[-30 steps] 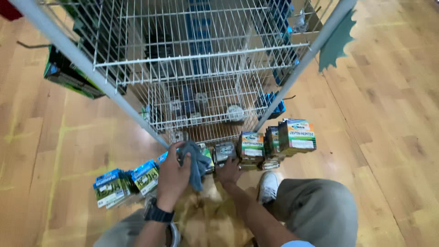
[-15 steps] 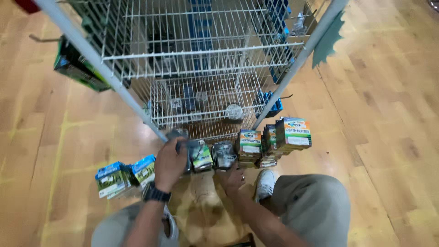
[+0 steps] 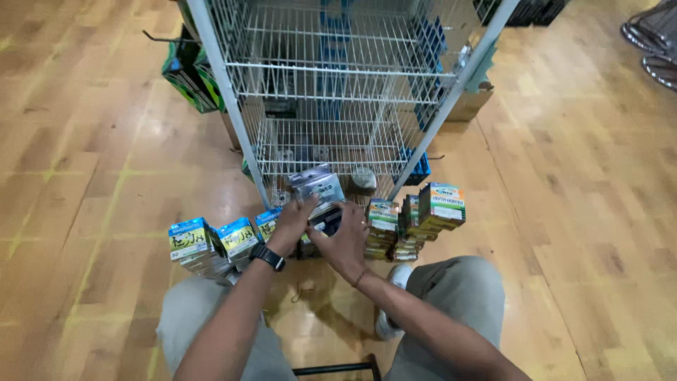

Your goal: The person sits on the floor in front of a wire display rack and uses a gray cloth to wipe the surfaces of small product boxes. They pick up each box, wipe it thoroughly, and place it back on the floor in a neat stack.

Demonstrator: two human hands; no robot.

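Down at floor level, you are crouched on a wooden floor (image 3: pixel 578 212) in front of a white wire rack (image 3: pixel 338 92), your knees in grey trousers spread to either side. Your left hand (image 3: pixel 293 224), with a black watch (image 3: pixel 268 256) on its wrist, is curled around a small grey box (image 3: pixel 317 187), holding it up just in front of the rack's lowest wire shelf. Your right hand (image 3: pixel 345 243) sits just beside and below it, fingers wrapped around the side of a darker pack (image 3: pixel 328 220) that rests under the grey box; how firmly it grips cannot be told.

To your left, a row of blue and yellow boxes (image 3: pixel 211 243) stands stacked on the floor, touching one another. To your right, stacks of green and orange boxes (image 3: pixel 416 219) stand near your right knee, the outermost one tallest. Behind the rack's left post, a green and black carton (image 3: pixel 187 74) leans on the floor. A white shoe (image 3: pixel 391 310) shows between your legs.
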